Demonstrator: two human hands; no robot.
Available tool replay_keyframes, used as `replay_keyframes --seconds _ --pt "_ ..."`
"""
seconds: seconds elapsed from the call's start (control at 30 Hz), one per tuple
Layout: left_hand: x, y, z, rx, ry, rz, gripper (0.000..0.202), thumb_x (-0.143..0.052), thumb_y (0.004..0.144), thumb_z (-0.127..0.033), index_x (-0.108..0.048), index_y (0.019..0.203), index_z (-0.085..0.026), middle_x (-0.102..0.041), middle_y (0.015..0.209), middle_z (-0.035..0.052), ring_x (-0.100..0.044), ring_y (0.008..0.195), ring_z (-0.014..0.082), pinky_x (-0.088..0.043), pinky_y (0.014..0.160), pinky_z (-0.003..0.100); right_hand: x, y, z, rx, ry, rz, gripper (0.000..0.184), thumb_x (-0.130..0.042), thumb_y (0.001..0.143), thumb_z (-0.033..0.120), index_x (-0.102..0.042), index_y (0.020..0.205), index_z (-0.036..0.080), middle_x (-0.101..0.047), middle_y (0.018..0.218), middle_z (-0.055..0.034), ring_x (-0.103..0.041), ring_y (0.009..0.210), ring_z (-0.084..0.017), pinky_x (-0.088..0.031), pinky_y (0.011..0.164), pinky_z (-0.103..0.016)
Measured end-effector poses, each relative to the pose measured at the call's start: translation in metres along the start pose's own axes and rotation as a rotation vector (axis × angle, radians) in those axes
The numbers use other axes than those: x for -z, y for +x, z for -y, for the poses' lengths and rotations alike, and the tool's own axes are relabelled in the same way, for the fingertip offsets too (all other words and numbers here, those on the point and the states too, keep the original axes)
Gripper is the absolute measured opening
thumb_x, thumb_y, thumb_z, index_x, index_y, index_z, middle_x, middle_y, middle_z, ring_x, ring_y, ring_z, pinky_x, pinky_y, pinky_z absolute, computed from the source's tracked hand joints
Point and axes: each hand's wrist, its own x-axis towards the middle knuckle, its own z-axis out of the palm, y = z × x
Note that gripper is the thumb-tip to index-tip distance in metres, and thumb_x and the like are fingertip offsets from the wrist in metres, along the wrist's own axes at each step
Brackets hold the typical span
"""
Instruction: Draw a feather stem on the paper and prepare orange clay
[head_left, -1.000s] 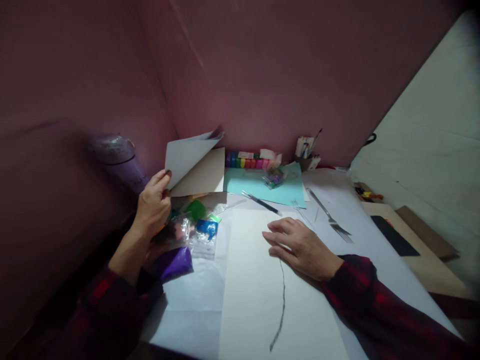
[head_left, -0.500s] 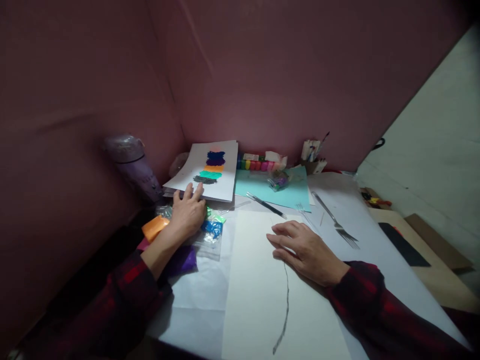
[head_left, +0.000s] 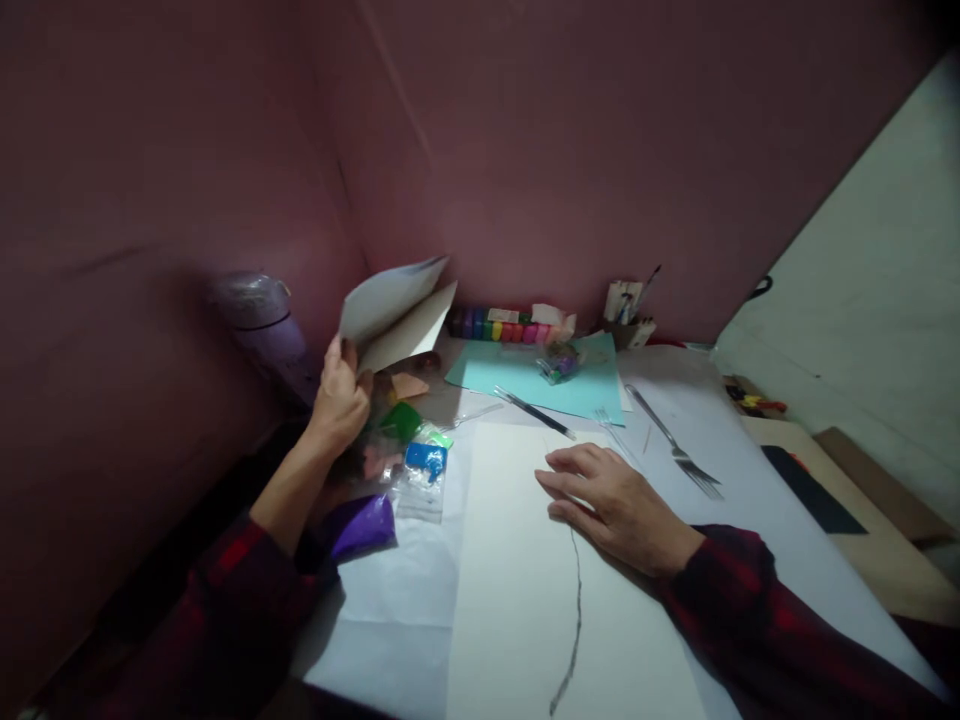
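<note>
My left hand [head_left: 339, 398] grips the near edge of a stack of paper sheets [head_left: 393, 305] and holds them tilted up off the table at the back left. Under them lie small clear bags of coloured clay [head_left: 409, 450]: green, blue, pink and purple pieces. My right hand [head_left: 615, 500] rests flat, fingers stretched out, on a large white sheet [head_left: 525, 580] that bears a dark curved line [head_left: 574, 620].
A purple bottle [head_left: 262, 315] stands by the left wall. A light blue sheet [head_left: 547, 375], a black pen [head_left: 534, 410], a row of paint pots [head_left: 495, 325], a brush cup [head_left: 626, 305] and a metal fork [head_left: 675, 445] lie beyond. Brown boards [head_left: 847, 500] sit at right.
Half a second ago the sheets lay flat with colour swatches showing and my left hand rested on the clay bags; now my left hand has lifted the sheets again. My right hand stayed put.
</note>
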Motion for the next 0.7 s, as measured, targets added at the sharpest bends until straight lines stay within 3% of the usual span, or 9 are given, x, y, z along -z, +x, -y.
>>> replay_keyframes --seconds 0.1,0.3,0.4,0.5,0.7 --pt "0.005 0.003 0.005 0.158 -0.044 -0.066 0.05 -0.038 0.095 -0.026 -0.034 0.141 -0.008 -0.034 0.15 0.0219 -0.04 0.137 0.0339 -0.042 0.11 0.046 0.0 0.0 0.0 0.002 -0.001 -0.007 0.023 -0.059 0.092 0.029 -0.066 0.113 0.025 -0.064 0.114 -0.0099 -0.056 0.102 -0.026 -0.047 0.085 -0.045" --pt "0.01 0.001 0.004 0.201 -0.059 -0.072 0.044 -0.041 0.094 -0.023 -0.042 0.138 -0.017 -0.044 0.146 0.0138 -0.048 0.131 0.031 -0.05 0.102 0.04 0.001 0.001 0.001 -0.012 0.003 0.017 0.022 -0.058 0.093 0.03 -0.065 0.113 0.025 -0.063 0.114 -0.0099 -0.054 0.102 -0.026 -0.046 0.085 -0.045" --pt "0.008 0.0 0.002 0.146 -0.025 -0.059 0.045 -0.038 0.095 -0.024 -0.042 0.138 -0.012 -0.037 0.151 0.0164 -0.045 0.134 0.0293 -0.046 0.107 0.041 0.001 0.001 0.002 -0.014 0.002 0.024 0.022 -0.057 0.093 0.03 -0.065 0.113 0.025 -0.063 0.115 -0.0098 -0.054 0.102 -0.026 -0.045 0.085 -0.045" --pt "0.003 -0.005 -0.004 0.042 0.024 -0.006 0.037 -0.04 0.095 -0.023 -0.053 0.128 -0.011 -0.036 0.153 0.0137 -0.041 0.137 0.0269 -0.041 0.111 0.038 0.001 0.001 0.002 -0.012 0.003 0.02 0.022 -0.057 0.093 0.03 -0.065 0.113 0.024 -0.063 0.115 -0.01 -0.054 0.102 -0.027 -0.045 0.085 -0.046" --pt "-0.01 -0.024 -0.027 -0.172 0.215 0.197 0.022 -0.05 0.093 -0.027 -0.07 0.089 -0.018 -0.053 0.142 0.0065 -0.046 0.127 0.0333 -0.041 0.095 0.052 0.001 0.001 0.002 -0.006 0.0 0.028 0.022 -0.058 0.093 0.028 -0.065 0.113 0.024 -0.063 0.115 -0.0105 -0.055 0.103 -0.027 -0.046 0.085 -0.045"
